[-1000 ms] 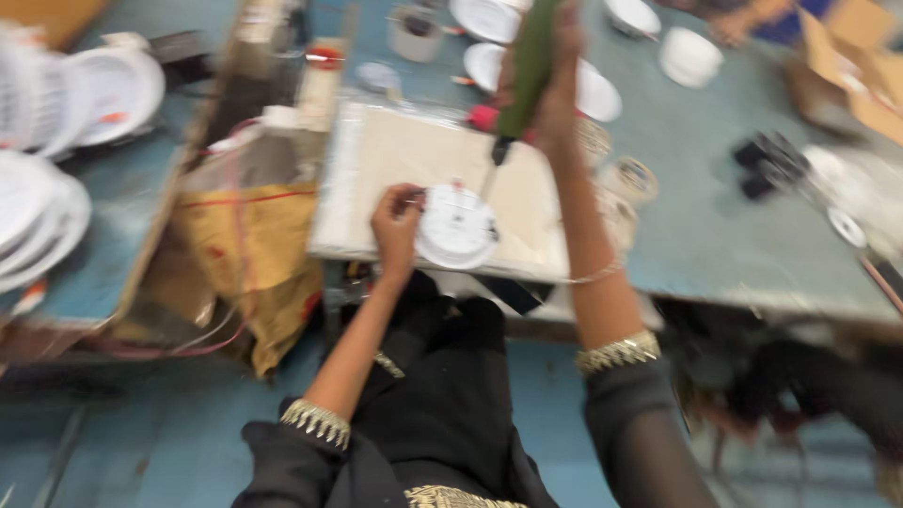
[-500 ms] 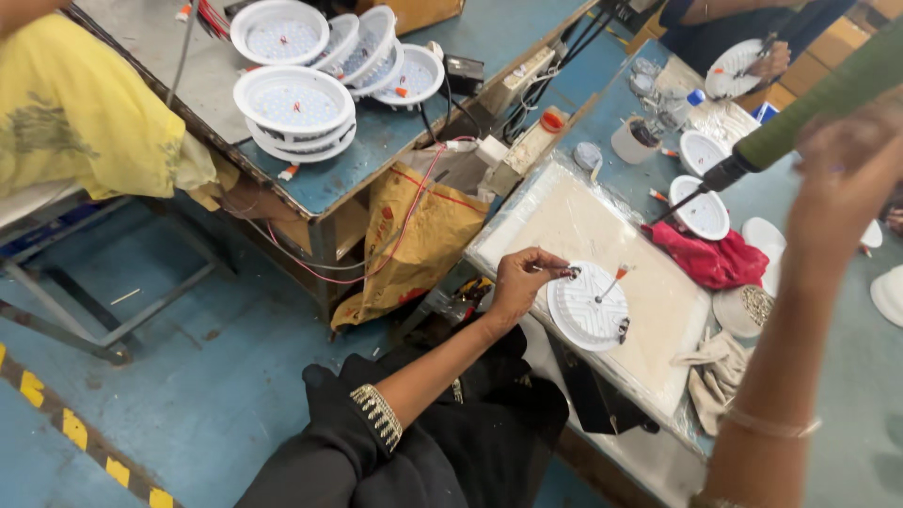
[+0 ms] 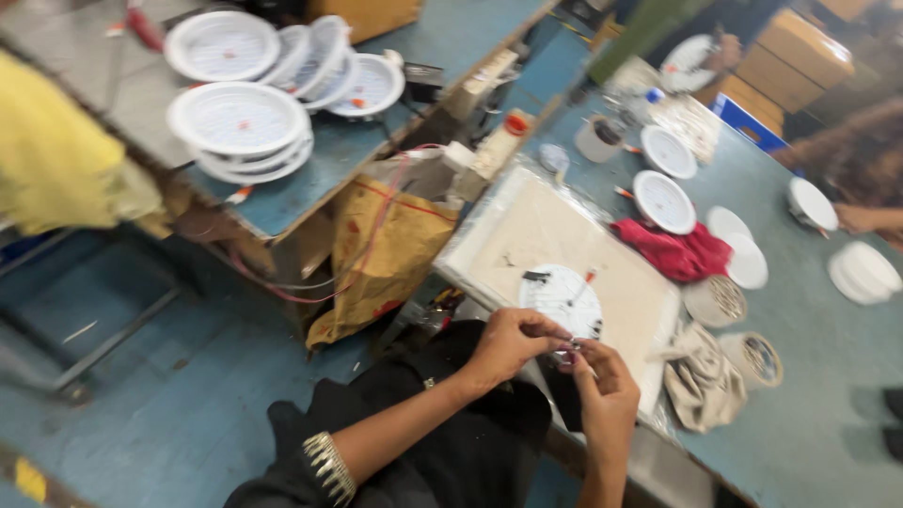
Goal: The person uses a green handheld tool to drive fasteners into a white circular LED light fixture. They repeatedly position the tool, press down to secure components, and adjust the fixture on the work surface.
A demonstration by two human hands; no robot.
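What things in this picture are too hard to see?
Head view:
- The tiny part pinched between the left hand and right hand: too small and blurred to identify.
- Markings on the round white disc: smeared by motion blur.
- Contents of the small round tray: too small.
- The yellow cloth: cut off by the left edge.
- Another person's hand: blurred, at the right edge.

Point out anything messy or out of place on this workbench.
A red cloth lies crumpled against the work board, and a beige rag is bunched at the bench edge. The stacked white discs on the far table lean unevenly. Nothing looks spilled or broken.
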